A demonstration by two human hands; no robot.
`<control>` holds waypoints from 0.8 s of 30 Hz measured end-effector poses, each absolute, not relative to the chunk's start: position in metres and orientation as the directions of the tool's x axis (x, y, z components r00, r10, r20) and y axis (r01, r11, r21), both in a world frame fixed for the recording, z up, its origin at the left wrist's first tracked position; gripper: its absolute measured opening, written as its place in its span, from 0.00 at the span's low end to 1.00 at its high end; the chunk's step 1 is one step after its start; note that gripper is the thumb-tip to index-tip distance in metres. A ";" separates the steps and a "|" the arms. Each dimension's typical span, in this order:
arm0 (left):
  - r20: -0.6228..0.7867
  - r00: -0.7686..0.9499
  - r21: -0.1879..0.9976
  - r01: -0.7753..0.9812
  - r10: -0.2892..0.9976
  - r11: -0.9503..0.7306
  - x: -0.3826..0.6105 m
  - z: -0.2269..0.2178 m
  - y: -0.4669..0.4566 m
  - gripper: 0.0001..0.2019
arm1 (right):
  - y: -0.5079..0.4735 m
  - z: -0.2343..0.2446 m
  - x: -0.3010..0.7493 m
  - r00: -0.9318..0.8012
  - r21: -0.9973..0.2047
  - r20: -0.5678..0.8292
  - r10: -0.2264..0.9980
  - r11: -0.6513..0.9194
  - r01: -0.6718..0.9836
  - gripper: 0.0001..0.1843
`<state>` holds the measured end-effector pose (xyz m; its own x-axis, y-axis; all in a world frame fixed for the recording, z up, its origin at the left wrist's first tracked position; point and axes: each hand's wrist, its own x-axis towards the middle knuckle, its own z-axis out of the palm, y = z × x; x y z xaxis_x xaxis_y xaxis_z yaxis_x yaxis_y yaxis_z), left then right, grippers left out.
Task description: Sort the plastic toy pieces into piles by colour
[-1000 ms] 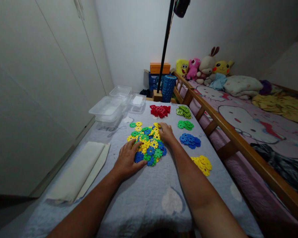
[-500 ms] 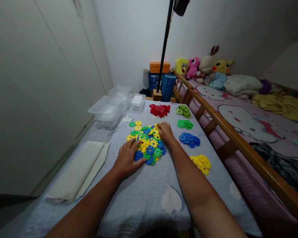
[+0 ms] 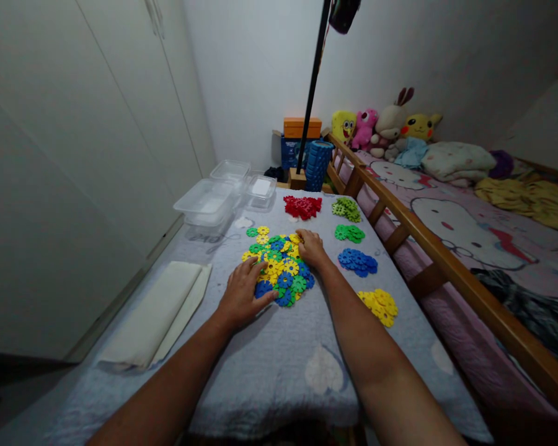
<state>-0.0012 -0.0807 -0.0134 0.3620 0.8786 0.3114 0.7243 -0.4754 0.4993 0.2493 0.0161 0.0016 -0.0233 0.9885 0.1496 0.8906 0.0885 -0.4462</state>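
Note:
A mixed pile of flower-shaped plastic discs (image 3: 285,280) in yellow, blue and green lies mid-table. My left hand (image 3: 245,291) rests against the pile's left side, thumb and fingers spread. At the upper right edge of the pile, my right hand (image 3: 311,249) has its fingers curled in by some yellow discs; whatever is between the fingertips is hidden. Sorted heaps lie beyond and to the right: red discs (image 3: 302,207), light green discs (image 3: 346,210), green discs (image 3: 349,233), blue discs (image 3: 358,262) and yellow discs (image 3: 380,306).
Clear plastic containers (image 3: 204,198) stand at the back left of the cloth-covered table (image 3: 270,365). A folded beige cloth (image 3: 153,316) lies at the left. A black pole (image 3: 310,93) on a wooden base rises behind. The bed's wooden rail (image 3: 428,266) runs along the right.
The whole view has shifted slightly to the right in the picture. Both hands keep nearly the same places at the pile, and the heaps look unchanged.

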 end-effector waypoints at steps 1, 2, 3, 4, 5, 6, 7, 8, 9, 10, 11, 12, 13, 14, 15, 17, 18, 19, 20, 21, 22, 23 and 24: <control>0.313 0.358 0.504 0.722 0.880 -0.474 -0.001 -0.013 -0.081 0.34 | 0.016 0.002 0.250 -0.035 -0.450 0.147 0.989 0.098 0.888 0.27; 0.316 0.354 0.509 0.720 0.880 -0.472 -0.001 -0.013 -0.081 0.33 | 0.016 0.001 0.251 -0.046 -0.457 0.144 0.989 0.107 0.883 0.25; 0.318 0.350 0.514 0.717 0.881 -0.471 -0.001 -0.013 -0.081 0.33 | 0.016 0.001 0.252 -0.054 -0.469 0.143 0.988 0.116 0.875 0.24; 0.321 0.347 0.518 0.714 0.881 -0.470 -0.001 -0.013 -0.081 0.32 | 0.016 0.001 0.254 -0.059 -0.488 0.147 0.987 0.125 0.864 0.23; 0.321 0.346 0.522 0.712 0.882 -0.470 -0.001 -0.013 -0.081 0.32 | 0.017 0.001 0.256 -0.060 -0.516 0.153 0.986 0.132 0.847 0.23; 0.320 0.345 0.524 0.711 0.882 -0.468 -0.001 -0.012 -0.081 0.32 | 0.016 0.001 0.257 -0.060 -0.549 0.159 0.985 0.139 0.824 0.23; 0.317 0.347 0.525 0.711 0.883 -0.468 -0.001 -0.012 -0.081 0.32 | 0.016 0.001 0.259 -0.061 -0.586 0.164 0.985 0.147 0.797 0.23; 0.313 0.348 0.526 0.711 0.884 -0.467 -0.001 -0.012 -0.081 0.32 | 0.016 0.001 0.260 -0.063 -0.623 0.164 0.984 0.153 0.767 0.21; 0.311 0.349 0.528 0.710 0.884 -0.466 -0.001 -0.012 -0.082 0.32 | 0.015 0.002 0.262 -0.063 -0.661 0.160 0.985 0.154 0.735 0.19; 0.311 0.349 0.530 0.709 0.884 -0.466 -0.001 -0.012 -0.082 0.32 | 0.013 0.003 0.263 -0.060 -0.698 0.149 0.987 0.148 0.701 0.17; 0.310 0.350 0.532 0.707 0.884 -0.466 -0.001 -0.012 -0.082 0.32 | 0.012 0.003 0.264 -0.052 -0.735 0.135 0.989 0.135 0.665 0.15; 0.309 0.349 0.533 0.707 0.885 -0.465 0.000 -0.012 -0.082 0.32 | 0.010 0.004 0.265 -0.039 -0.769 0.120 0.992 0.118 0.628 0.14; 0.308 0.349 0.533 0.707 0.885 -0.464 0.000 -0.012 -0.082 0.32 | 0.008 0.005 0.266 -0.025 -0.799 0.107 0.994 0.101 0.592 0.13; 0.307 0.349 0.532 0.708 0.885 -0.464 0.000 -0.012 -0.082 0.32 | 0.006 0.006 0.266 -0.013 -0.825 0.097 0.995 0.088 0.559 0.12; 0.305 0.351 0.530 0.710 0.885 -0.464 0.000 -0.012 -0.082 0.32 | 0.004 0.007 0.266 -0.001 -0.845 0.094 0.996 0.081 0.529 0.11; 0.308 0.353 0.523 0.712 0.883 -0.468 0.000 -0.012 -0.081 0.32 | 0.001 0.009 0.265 0.023 -0.878 0.089 0.996 0.067 0.475 0.11; 0.313 0.354 0.520 0.712 0.881 -0.471 0.000 -0.012 -0.081 0.31 | -0.001 0.010 0.264 0.036 -0.893 0.078 0.996 0.053 0.447 0.12; 0.319 0.353 0.519 0.712 0.880 -0.474 0.001 -0.012 -0.082 0.31 | -0.002 0.012 0.264 0.052 -0.908 0.061 0.997 0.034 0.418 0.12; 0.325 0.351 0.518 0.711 0.878 -0.475 0.001 -0.012 -0.082 0.31 | -0.004 0.014 0.264 0.065 -0.920 0.041 0.997 0.012 0.392 0.13; 0.329 0.349 0.518 0.711 0.878 -0.476 0.001 -0.011 -0.082 0.31 | -0.006 0.017 0.265 0.073 -0.928 0.021 0.997 -0.007 0.374 0.14; 0.331 0.346 0.518 0.711 0.878 -0.476 0.001 -0.011 -0.082 0.30 | -0.008 0.021 0.267 0.074 -0.931 0.007 0.997 -0.020 0.364 0.14; 0.330 0.344 0.519 0.712 0.879 -0.473 0.001 -0.011 -0.082 0.30 | -0.011 0.026 0.270 0.068 -0.931 0.002 0.998 -0.023 0.365 0.13; 0.327 0.342 0.520 0.713 0.881 -0.470 0.001 -0.010 -0.082 0.30 | -0.014 0.031 0.273 0.055 -0.928 0.005 0.998 -0.016 0.373 0.13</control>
<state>0.0008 -0.0823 -0.0104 0.3423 0.8809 0.3270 0.7131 -0.4701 0.5201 0.2734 -0.0137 0.0314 0.0554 0.9984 0.0054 0.3728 -0.0156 -0.9278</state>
